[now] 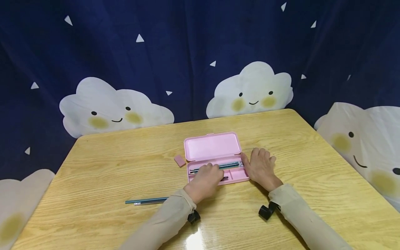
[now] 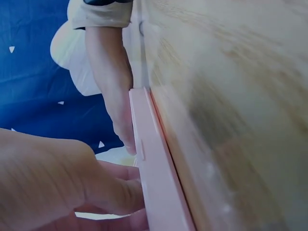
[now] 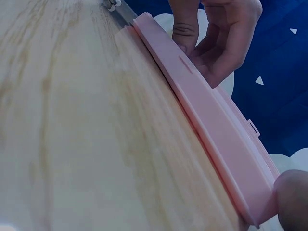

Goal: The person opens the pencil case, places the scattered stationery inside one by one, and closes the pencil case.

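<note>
A pink pencil case [image 1: 239, 174] is set near the middle of the wooden desk [image 1: 93, 173], with its lid [image 1: 212, 147] opened toward the far edge. The left part of the case is covered by the left hand [image 1: 205, 181], whose fingers are bent down into the tray; whether anything is pinched there cannot be told, as the fingertips are hidden by the case wall. A dark slender item [image 1: 225, 178] is seen projecting from beneath this hand in the front compartment. The right hand [image 1: 260, 166] is placed at the right end of the case, thumb touching it, fingers extended toward the far edge; the two hands are held apart. Several pencils [image 1: 230, 165] are laid lengthwise in the rear compartment, eraser ends to the right. Any print on them is too small to be read. A pink eraser [image 1: 179, 160] is located just left of the case. Two loose pencils [image 1: 150, 200] are positioned farther toward the desk's left edge, partly covered by the left sleeve [image 1: 168, 217].
</note>
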A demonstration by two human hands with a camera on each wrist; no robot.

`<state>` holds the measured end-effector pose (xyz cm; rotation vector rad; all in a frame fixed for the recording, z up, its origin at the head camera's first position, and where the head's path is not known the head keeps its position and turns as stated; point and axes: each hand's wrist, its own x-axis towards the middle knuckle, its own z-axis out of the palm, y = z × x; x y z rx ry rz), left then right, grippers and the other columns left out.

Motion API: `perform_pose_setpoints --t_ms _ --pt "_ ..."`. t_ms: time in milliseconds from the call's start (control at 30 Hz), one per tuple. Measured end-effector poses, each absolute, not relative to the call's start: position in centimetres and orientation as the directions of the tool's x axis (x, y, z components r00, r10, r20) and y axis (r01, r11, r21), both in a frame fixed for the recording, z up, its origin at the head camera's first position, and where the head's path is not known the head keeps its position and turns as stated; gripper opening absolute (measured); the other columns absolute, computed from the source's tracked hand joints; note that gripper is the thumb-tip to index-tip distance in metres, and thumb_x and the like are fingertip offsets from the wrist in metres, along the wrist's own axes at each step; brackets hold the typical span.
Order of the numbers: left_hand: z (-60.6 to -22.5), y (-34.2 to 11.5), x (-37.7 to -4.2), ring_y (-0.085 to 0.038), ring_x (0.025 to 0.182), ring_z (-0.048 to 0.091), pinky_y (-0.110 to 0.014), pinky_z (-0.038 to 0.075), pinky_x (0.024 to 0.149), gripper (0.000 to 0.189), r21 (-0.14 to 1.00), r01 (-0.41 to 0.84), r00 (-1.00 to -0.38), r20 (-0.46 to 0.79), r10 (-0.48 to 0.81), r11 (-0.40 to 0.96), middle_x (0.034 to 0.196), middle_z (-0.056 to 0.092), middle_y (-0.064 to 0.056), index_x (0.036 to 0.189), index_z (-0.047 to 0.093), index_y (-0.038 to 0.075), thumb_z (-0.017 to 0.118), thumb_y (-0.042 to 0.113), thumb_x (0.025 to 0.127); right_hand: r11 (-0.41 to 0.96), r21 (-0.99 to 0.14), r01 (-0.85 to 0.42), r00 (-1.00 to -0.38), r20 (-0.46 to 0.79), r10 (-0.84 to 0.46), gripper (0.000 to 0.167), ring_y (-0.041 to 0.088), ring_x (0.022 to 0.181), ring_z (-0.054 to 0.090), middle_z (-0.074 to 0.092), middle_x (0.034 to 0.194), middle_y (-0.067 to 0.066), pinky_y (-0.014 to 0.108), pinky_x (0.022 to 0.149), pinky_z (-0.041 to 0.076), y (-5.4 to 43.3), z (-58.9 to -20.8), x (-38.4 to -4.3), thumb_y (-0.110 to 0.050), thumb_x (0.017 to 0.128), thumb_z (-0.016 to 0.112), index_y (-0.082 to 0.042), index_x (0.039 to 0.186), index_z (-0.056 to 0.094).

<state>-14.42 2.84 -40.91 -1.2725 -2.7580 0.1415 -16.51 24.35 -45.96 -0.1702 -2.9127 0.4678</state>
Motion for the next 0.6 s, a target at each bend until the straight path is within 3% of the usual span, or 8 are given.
perform_pose_setpoints --t_ms 600 --pt "-41.5 2.17 -14.97 -0.018 0.069 0.061 -0.029 0.051 0.059 0.013 0.017 0.772 -0.633 0.113 0.766 0.636 0.075 0.064 -0.004 0.081 0.067 0.008 0.066 -0.005 0.08 0.946 -0.316 0.076 -0.976 0.171 0.135 0.046 0.037 0.08 0.037 0.038 0.082 0.017 0.051 0.072 0.026 24.26 -46.03 -16.47 -0.043 0.1 0.041 0.001 0.086 0.042"
